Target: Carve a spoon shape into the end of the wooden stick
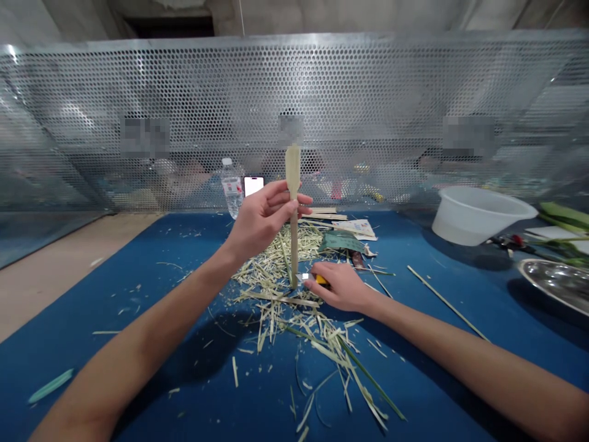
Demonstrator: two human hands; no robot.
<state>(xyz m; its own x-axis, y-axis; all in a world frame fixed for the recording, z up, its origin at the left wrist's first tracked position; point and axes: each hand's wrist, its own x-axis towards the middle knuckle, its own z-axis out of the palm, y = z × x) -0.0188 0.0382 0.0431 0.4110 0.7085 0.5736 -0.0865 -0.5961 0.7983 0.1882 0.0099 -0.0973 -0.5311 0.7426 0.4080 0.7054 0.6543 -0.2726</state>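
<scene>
My left hand (pixel 269 212) pinches a pale wooden strip (pixel 293 172), probably bamboo, with a wide flat top and a narrower lower part. The strip stands upright, its bottom end down among the shavings (pixel 271 264). Closed around a utility knife (pixel 319 280) with some yellow on its handle is my right hand (pixel 343 285). The knife's blade points left, close to the strip's lower end; whether it touches the strip I cannot tell. Under and around both hands, thin pale-green shavings lie heaped on the blue mat (pixel 193 368).
A perforated metal screen (pixel 207 92) spans the back. Before it stand a water bottle (pixel 232 190) and a phone (pixel 253 185). Flat strips (pixel 322 215) and a green piece (pixel 340 241) lie behind the pile. At right are a white plastic tub (pixel 476 215) and a metal dish (pixel 556 279).
</scene>
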